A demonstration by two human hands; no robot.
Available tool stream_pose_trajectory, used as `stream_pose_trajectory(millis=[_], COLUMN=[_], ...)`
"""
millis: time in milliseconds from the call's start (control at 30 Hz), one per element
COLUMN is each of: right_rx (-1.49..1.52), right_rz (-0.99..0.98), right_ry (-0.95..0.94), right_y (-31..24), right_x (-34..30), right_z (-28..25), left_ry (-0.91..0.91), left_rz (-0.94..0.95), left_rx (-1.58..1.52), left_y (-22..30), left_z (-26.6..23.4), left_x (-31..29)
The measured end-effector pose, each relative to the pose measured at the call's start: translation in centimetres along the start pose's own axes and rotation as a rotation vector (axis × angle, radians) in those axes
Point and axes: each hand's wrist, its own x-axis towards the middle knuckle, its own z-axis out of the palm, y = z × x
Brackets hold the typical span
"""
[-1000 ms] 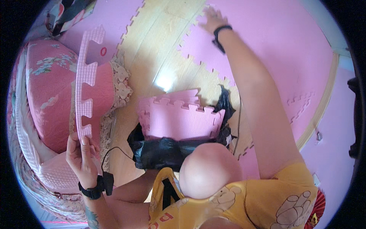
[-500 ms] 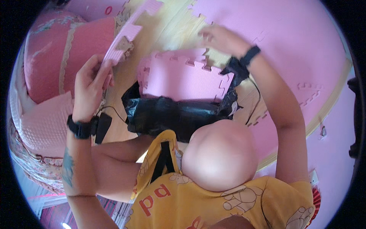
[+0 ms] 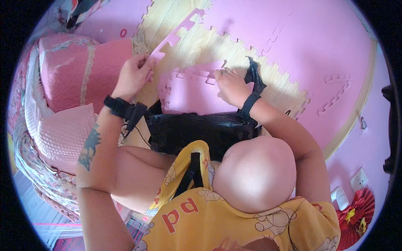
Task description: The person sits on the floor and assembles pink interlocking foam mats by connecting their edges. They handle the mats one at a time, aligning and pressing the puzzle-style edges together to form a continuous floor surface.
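Note:
My left hand (image 3: 133, 77) is closed on the lower end of a narrow pink foam edge strip (image 3: 172, 38), whose toothed side slants up and to the right. Several pink foam mat tiles (image 3: 190, 97) with jigsaw edges stand together in a torn black plastic bag (image 3: 201, 130) in front of me. Over their right side lies my right hand (image 3: 233, 88), its fingers bent and pinching the top edge of a tile. The fingertips are partly hidden. Dark bands with wires sit on both wrists.
Pink interlocking foam matting (image 3: 310, 46) covers the floor at the right, bordering wood-look flooring (image 3: 167, 23). A bed with pink covers (image 3: 69, 79) stands at left. A small red ring (image 3: 123, 32) lies far left. Near right are a wall socket (image 3: 359, 179) and a red paper fan (image 3: 356, 215).
My right hand has come down from above the floor onto the tiles in the bag. The left hand, still holding the strip, appears farther right, and the whole view has shifted.

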Motion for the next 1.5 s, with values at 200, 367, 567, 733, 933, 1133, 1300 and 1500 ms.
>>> stream_pose_trajectory(millis=[200, 367, 567, 733, 933, 1133, 1300, 1500], right_rx=[0.359, 0.497, 0.823, 0.987, 1.355, 1.350, -0.008, -0.381], right_rz=[0.094, 0.053, 0.455, 0.506, 0.307, 0.113, 0.315, 0.329], right_ry=[-0.186, 0.380, 0.925, 1.027, 0.894, 0.400, 0.474, 0.323], right_y=[-1.7, 1.2, 6.1, 6.8, 5.6, 8.6, 17.4, 23.8], right_x=[-0.8, -4.4, -6.8, -2.5, 4.1, 8.5, 9.1, 8.7], right_z=[-3.6, -12.1, -19.1, -15.1, -10.2, -7.9, -6.9, -5.6], left_ry=[0.037, 0.248, -0.267, -0.484, -0.356, 0.014, 0.191, 0.178], left_rz=[0.003, 0.069, -0.117, 0.238, -0.003, 0.047, -0.010, -0.022], left_rx=[-0.145, -0.388, -0.045, 0.478, -0.994, -1.283, -1.180, -1.193], left_y=[0.3, 0.1, -4.4, -5.0, 0.7, 0.3, -2.2, -5.3], left_z=[0.8, 0.6, 3.1, 6.7, 8.0, 8.8, 7.7, 7.3], left_x=[-0.2, -1.2, -2.8, -2.7, 5.8, 12.3, 18.3, 24.5])
